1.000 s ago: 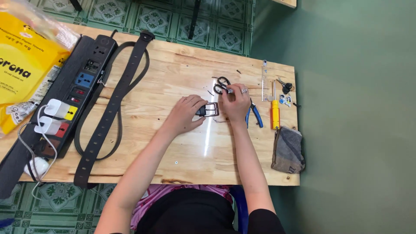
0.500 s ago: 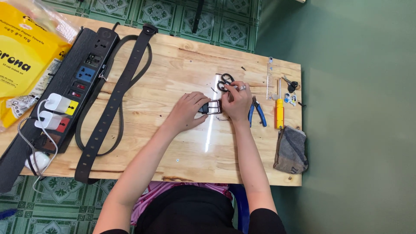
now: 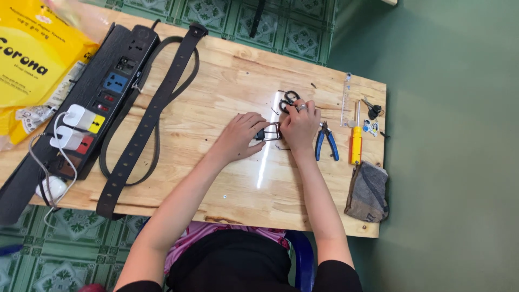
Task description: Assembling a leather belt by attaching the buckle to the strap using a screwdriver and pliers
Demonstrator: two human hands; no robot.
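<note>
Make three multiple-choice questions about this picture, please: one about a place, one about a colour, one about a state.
1. Where does the screwdriver lie?
A. right of the blue-handled pliers
B. on the power strip
C. under the belt

2. What colour is the screwdriver's handle?
A. green
B. yellow
C. white

3. What is the state of the metal buckle?
A. lying alone at the table edge
B. hanging from the belt
C. held between the left hand and the right hand

Answers:
1 A: it lies parallel to the pliers, nearer the table's right edge.
2 B: the handle is plainly yellow.
3 C: both hands' fingers touch it at the middle of the wooden table.
</note>
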